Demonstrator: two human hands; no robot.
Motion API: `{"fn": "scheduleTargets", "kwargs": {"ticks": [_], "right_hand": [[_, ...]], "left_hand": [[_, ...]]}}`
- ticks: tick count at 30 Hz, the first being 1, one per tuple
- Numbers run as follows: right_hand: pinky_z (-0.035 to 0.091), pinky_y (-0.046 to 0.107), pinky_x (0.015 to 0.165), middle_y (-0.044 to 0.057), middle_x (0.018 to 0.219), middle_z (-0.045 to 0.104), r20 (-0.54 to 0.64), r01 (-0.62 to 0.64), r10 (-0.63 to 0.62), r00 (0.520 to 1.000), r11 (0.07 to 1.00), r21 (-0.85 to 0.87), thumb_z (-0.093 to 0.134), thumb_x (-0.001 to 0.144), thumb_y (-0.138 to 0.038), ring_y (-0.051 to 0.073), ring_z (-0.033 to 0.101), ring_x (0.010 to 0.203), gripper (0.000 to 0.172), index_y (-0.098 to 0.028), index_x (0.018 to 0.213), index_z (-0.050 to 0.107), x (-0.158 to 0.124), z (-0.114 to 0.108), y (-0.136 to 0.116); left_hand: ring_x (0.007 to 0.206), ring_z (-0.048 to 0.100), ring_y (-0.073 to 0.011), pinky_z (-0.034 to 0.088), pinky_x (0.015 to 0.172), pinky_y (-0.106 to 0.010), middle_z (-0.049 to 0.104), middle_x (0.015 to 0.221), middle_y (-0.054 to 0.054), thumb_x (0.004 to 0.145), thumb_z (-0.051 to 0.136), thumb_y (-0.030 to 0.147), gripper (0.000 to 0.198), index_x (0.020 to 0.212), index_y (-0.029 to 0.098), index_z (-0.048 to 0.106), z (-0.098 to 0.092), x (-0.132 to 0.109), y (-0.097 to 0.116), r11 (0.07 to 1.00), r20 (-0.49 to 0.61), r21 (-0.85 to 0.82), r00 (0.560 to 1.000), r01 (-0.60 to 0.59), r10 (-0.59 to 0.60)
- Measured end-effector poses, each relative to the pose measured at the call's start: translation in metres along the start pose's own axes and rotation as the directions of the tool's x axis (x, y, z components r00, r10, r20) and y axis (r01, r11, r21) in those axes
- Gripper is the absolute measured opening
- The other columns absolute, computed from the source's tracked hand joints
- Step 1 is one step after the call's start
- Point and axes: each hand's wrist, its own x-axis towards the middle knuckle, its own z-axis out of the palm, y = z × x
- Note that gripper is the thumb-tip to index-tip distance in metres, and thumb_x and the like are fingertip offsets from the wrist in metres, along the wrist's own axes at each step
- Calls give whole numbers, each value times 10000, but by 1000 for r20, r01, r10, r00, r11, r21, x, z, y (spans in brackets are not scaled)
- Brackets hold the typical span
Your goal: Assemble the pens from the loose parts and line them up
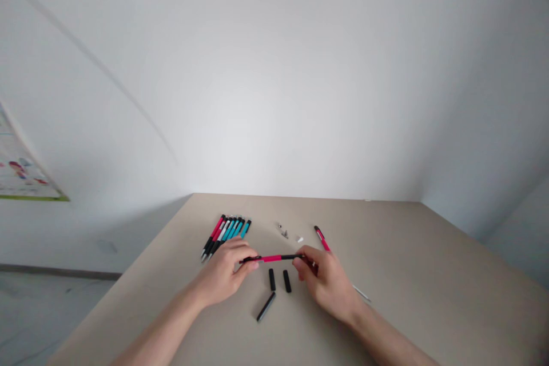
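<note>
A pink and black pen (271, 258) is held level above the table between my two hands. My left hand (229, 269) pinches its clip end. The fingers of my right hand (319, 274) close round the black grip end, and its tip is hidden by them. Below the pen lie two short black grip sleeves (271, 279) and a longer dark tube (266, 306). Partly behind my right hand is a pink pen barrel (322, 238) with a black top. A thin pale refill (361, 293) sticks out from beneath my right wrist.
A row of several pink, white and teal pens (226, 234) lies at the left of the beige table (412, 263). Small metal parts (283, 231) and a white piece (299, 239) lie further back. A white wall (274, 97) stands behind the table.
</note>
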Motion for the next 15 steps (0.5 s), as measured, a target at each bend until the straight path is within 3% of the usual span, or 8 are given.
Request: {"fn": "scheduleTargets", "kwargs": {"ticks": [5,7,10,15], "right_hand": [[359,215,552,-22,656,610,-41,11,-10,999,999,43,450,895,-232,126,524,571,129,-199,931,569,1,0,2],[354,221,557,-14,654,609,-47,23,-22,999,1000,15,449,902,-247,128,523,579,145,-197,853,576,1,0,3],[351,232,569,7,636,593,-32,47,-48,998,998,-33,415,934,-309,132,523,591,326,-188,665,554,0,-1,3],[352,235,567,8,652,591,-40,50,-52,998,997,-50,431,930,-338,137,514,594,287,-187,738,580,0,-2,2]], "left_hand": [[743,533,-156,394,709,-251,581,722,-15,915,532,217,164,813,163,650,0,1,1,1000,-5,-1,1000,-8,8],[752,531,-159,397,711,-253,579,726,-17,914,534,220,162,814,164,650,1,1,0,1000,-6,-2,1000,-5,5],[760,531,-161,402,710,-254,581,736,-22,916,531,226,165,818,163,648,1,0,-2,1000,-3,-9,1000,-4,4],[769,538,-164,414,716,-258,582,738,-25,916,528,234,172,825,166,658,1,0,0,1000,-9,-17,1000,-4,4]]}}
